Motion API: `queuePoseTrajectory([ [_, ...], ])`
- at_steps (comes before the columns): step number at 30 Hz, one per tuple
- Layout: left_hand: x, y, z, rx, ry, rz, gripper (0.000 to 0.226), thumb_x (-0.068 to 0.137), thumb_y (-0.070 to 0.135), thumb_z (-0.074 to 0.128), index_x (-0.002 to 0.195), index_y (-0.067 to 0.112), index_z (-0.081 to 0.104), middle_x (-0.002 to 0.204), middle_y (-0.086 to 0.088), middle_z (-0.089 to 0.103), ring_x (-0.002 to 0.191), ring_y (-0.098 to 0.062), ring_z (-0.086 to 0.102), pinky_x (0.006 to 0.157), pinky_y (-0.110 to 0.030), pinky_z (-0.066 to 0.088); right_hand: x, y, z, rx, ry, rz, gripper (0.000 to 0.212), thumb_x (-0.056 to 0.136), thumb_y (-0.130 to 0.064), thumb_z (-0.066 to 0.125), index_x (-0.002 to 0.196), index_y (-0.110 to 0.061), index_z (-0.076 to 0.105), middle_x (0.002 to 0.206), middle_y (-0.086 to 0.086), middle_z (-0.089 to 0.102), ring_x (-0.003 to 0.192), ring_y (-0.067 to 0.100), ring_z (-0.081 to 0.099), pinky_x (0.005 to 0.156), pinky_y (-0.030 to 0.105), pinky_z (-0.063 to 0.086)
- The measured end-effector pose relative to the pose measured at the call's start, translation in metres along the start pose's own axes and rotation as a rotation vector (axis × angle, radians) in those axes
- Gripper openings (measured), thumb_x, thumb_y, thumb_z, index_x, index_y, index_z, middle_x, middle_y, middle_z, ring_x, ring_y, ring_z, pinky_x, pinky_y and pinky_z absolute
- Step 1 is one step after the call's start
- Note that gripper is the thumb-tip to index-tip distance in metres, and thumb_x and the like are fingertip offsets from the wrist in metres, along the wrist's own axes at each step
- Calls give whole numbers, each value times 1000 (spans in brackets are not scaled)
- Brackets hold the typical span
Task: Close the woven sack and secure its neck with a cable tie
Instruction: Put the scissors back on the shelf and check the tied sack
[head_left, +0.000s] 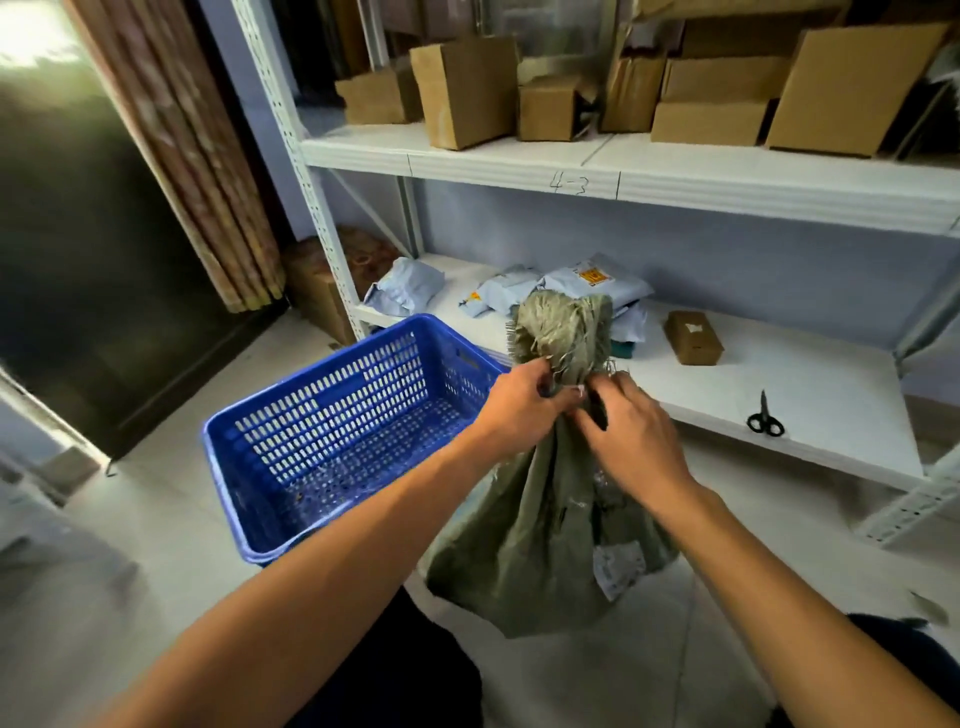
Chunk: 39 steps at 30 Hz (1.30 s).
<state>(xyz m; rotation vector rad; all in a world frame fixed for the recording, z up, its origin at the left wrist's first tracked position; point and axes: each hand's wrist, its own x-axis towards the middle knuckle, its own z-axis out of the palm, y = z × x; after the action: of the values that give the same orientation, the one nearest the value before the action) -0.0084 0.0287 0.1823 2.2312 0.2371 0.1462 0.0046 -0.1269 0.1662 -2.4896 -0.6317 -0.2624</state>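
A grey-green woven sack (540, 525) stands on the floor in front of me, its neck bunched tight and its frayed top (563, 327) fanning out above. My left hand (519, 405) grips the gathered neck from the left. My right hand (631, 436) pinches at the neck from the right, where a thin dark strip that looks like the cable tie (597, 408) shows between the fingers. How far the tie goes round the neck is hidden by my hands.
A blue plastic basket (270, 431) sits on the floor to the left of the sack. Behind is a white shelf (810, 395) with black scissors (764, 418), a small brown box (693, 338) and grey mailer bags (587, 283). Cardboard boxes (467, 88) fill the upper shelf.
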Motion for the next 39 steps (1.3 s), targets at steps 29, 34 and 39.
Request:
queuePoseTrajectory([
  [29, 3, -51, -307, 448, 357, -180, 54, 96, 39, 63, 139, 11, 47, 134, -13, 60, 122, -35, 57, 99, -41, 47, 230, -292, 1, 367, 153, -323, 22, 96, -31, 60, 111, -17, 69, 117, 4, 71, 106, 25, 64, 78, 28, 41],
  [34, 18, -105, -313, 393, 436, -327, 45, 96, 36, 63, 128, 6, 53, 127, -19, 62, 116, -39, 59, 96, -46, 50, 235, -309, 46, 329, 78, -360, 19, 97, -26, 58, 110, -14, 66, 117, 8, 66, 106, 26, 61, 78, 27, 38],
  [39, 35, -157, -301, 281, 450, -404, 38, 98, 35, 62, 123, 8, 54, 118, -13, 62, 112, -33, 58, 83, -39, 44, 240, -302, 98, 249, 0, -343, 19, 99, -21, 56, 109, -8, 63, 120, 13, 61, 110, 32, 57, 82, 33, 40],
])
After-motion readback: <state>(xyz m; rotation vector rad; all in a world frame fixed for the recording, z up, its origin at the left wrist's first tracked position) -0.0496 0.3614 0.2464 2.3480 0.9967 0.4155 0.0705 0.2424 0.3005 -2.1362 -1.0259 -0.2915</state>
